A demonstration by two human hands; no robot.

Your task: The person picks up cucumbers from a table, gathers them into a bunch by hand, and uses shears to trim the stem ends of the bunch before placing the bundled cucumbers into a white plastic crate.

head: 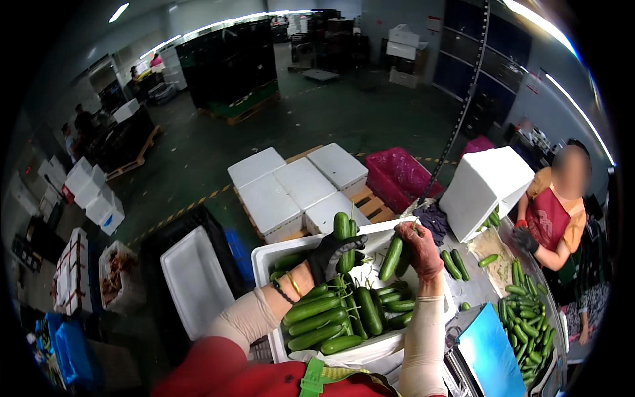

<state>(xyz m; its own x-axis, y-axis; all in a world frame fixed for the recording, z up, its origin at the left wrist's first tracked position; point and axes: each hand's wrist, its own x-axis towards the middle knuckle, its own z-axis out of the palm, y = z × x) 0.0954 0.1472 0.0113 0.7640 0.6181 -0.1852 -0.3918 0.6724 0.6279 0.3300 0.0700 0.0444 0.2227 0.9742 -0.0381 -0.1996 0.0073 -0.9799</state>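
My left hand (pixel 325 255), in a black glove, grips green cucumbers (pixel 341 228) held upright over an open white foam box (pixel 258 270). My right hand (pixel 421 250), in a reddish glove, is closed around the upper ends of more cucumbers (pixel 392 258), which hang tilted above the box's far right part. Below my hands, several cucumbers (pixel 317 315) lie in the box, some crosswise at the near left and others lengthwise in the middle. White lining and bits of stem show at the far side. My left forearm hides part of the box's left side.
On the metal table (pixel 459 248) to the right lie a cucumber pile (pixel 528 322), a blue-topped device (pixel 491 347) and a tipped foam box (pixel 488 183). A co-worker (pixel 555 213) stands beyond. Lidded foam boxes (pixel 305 191) are ahead; a white foam tray or lid (pixel 198 283) is left.
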